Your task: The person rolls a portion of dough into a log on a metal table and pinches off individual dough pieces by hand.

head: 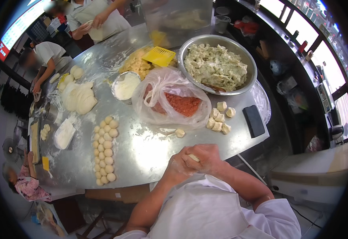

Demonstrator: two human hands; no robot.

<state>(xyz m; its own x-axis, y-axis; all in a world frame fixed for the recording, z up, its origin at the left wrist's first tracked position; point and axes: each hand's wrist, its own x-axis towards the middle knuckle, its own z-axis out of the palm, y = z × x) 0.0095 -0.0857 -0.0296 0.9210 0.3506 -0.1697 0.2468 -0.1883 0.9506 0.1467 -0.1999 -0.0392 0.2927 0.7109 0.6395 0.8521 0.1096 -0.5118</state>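
Above the front edge of the steel table (132, 173), my left hand (180, 163) and my right hand (207, 156) are pressed together around a piece of dough (193, 157). Only a pale strip of it shows between the fingers; the rest is hidden. A lone dough lump (180, 133) lies just beyond my hands. To its right, several cut dough lumps (218, 117) are grouped. Rows of smooth round dough balls (105, 151) sit on the table to my left.
A clear plastic bag of red filling (182, 104) lies beyond my hands, near a metal bowl of pale greenish mixture (218, 67). A bowl of white powder (126, 86), a large dough mass (79, 97) and a dark block (253, 121) are also there. Co-workers stand around the far and left sides.
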